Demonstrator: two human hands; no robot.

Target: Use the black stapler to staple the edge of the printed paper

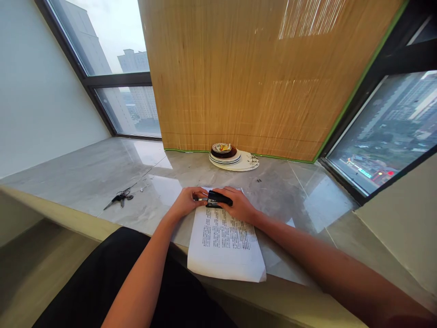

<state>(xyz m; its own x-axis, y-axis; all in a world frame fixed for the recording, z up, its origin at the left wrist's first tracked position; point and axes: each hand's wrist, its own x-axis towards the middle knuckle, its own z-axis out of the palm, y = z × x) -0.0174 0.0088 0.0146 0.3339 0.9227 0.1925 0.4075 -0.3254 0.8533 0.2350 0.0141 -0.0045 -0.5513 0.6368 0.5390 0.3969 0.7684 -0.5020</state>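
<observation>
Largest in view is the bamboo blind (239, 82) with its green edging, hung between a dark-framed left window (131, 109) and a right window (385, 132). Below it spreads the grey tiled window ledge (102, 159). On the ledge, in front of the person, lies printed paper (225, 266), its near end reaching past the front edge; whether it is one sheet or several, I cannot tell. At the foot of the blind sits a stack of plates (224, 160), a white oval one at the bottom. The right hand (241, 206) has its fingers and thumb clamped around a black stapler (214, 198), and the left hand (186, 201) has its thumb and fingertips pinched together on the stapler's left end, where a bright metal part (202, 198) shows. The stapler is over the far end of the paper; whether it touches the paper is hidden. To the left lies a bunch of keys (122, 197); smallest are two dark bits (258, 180) right of the hands. The step in hand seems to be work on the stapler's metal part rather than stapling, so the next move calls for a steady right grip and a straight, careful push or pull by the left fingertips.
</observation>
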